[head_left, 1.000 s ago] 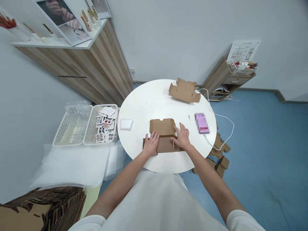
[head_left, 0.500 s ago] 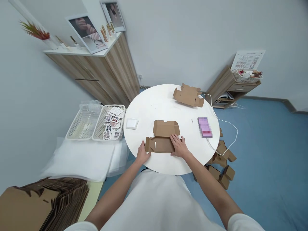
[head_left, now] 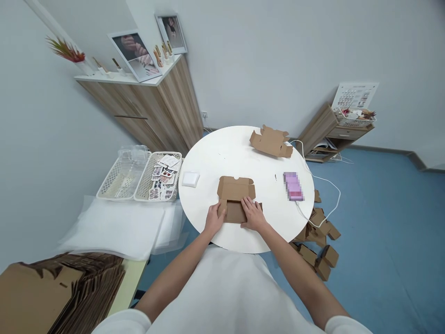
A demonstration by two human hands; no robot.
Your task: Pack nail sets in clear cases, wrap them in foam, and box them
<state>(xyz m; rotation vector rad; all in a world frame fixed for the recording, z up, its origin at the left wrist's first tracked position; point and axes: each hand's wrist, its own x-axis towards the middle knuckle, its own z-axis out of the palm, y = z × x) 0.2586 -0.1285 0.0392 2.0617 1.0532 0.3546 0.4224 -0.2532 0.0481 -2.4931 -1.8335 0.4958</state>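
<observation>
Moved since half a second ago: left hand (head_left: 215, 217), in from the outer end of the cardboard box (head_left: 237, 195), with that left end now folded further inward. Clock read from the middle of the white table (head_left: 232, 155), 12 at the far edge. Nearest, off the table toward 8: stack of flat cardboard (head_left: 38, 297), with translucent sheets (head_left: 118, 227) just past it. Box at 6, by the near edge, lid panel laid open toward 12. Left hand pinching the left end; right hand (head_left: 253, 215) with fingers loosely spread over the right end. On the floor at 4: loose cardboard pieces (head_left: 323, 262). At 9 on the table, white packet (head_left: 190, 179); at 3, purple oblong (head_left: 293, 186), pixelated, near a white cable (head_left: 340, 191). Past 9: white baskets (head_left: 140, 190), one with printed cards (head_left: 164, 176). Farther, at 1: partly folded carton (head_left: 271, 141). Farthest: wood-grain cabinet (head_left: 177, 97) toward 10, shelf unit (head_left: 321, 120) toward 2.
</observation>
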